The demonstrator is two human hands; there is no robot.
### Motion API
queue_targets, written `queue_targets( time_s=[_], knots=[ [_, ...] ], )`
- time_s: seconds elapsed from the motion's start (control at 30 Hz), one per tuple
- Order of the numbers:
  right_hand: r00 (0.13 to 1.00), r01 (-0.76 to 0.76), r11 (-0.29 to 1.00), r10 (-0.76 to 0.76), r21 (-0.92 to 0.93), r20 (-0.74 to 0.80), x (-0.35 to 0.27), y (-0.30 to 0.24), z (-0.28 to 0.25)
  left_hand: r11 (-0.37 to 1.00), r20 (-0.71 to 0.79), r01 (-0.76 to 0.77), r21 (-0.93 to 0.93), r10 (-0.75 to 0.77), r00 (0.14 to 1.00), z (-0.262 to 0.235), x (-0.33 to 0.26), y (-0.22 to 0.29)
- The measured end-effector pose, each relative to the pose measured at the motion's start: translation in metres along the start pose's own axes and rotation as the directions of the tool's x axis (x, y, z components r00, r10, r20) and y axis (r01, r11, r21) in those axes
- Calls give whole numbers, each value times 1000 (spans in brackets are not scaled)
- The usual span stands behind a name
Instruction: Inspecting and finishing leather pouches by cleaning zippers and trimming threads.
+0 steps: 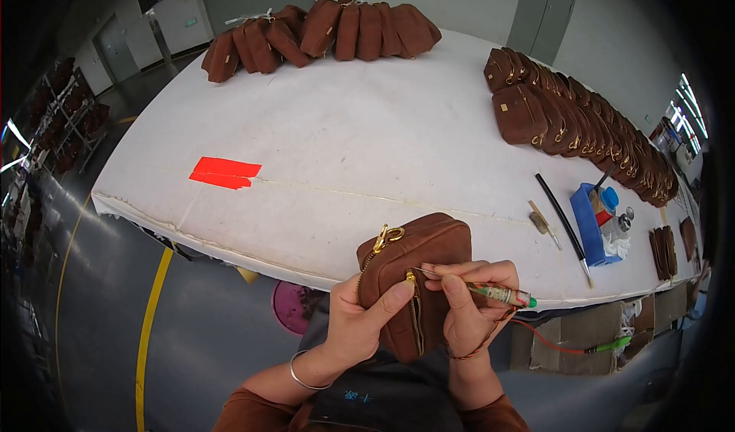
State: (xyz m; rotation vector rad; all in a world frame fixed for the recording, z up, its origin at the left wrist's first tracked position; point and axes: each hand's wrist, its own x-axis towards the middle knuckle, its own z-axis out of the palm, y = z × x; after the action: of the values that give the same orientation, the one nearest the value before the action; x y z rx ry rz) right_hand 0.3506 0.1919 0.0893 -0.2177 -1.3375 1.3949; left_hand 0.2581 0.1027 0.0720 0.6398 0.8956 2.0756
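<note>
A small brown leather bag is held up at the near edge of the table, its front facing me. Gold rings sit at its upper left corner, and a zipper with a gold pull runs down the front. My left hand grips the bag's left side, with the thumb on the front beside the zipper pull. In my right hand is a thin pointed tool with a taped handle and a green end. Its fine metal tip touches or nearly touches the leather just above the zipper's top end.
Brown bags lie bunched along the white table's far edge; long rows of bags line its right. Nearer stand a blue tray with jars, a black-handled brush and a small brush. A pink bin is below the edge.
</note>
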Motion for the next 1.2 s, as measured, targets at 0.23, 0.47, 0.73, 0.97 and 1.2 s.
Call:
queue_targets(
  time_s=[0.23, 0.47, 0.73, 0.97, 1.2],
  knots=[
    [997, -3, 1000, 2, 6, 83, 2, -1, -8, 1000, 15, 2, 9, -2, 1000, -1, 0, -1],
    [994, -63, 996, 56, 64, 97, 5, -2, -12, 1000, 10, 8, 15, -8, 1000, 0, 0, 0],
    [989, -131, 983, 121, 126, 88, 8, -4, -12, 1000, 11, -6, 22, 6, 1000, 1, 0, -1],
    [991, -132, 987, 129, 88, 36, 9, -3, -9, 999, 12, -8, 33, 8, 1000, 0, 1, -2],
    [993, -114, 993, 113, 24, 36, 8, -4, -9, 999, 11, -11, 31, 11, 1000, 0, 1, -2]
  ],
)
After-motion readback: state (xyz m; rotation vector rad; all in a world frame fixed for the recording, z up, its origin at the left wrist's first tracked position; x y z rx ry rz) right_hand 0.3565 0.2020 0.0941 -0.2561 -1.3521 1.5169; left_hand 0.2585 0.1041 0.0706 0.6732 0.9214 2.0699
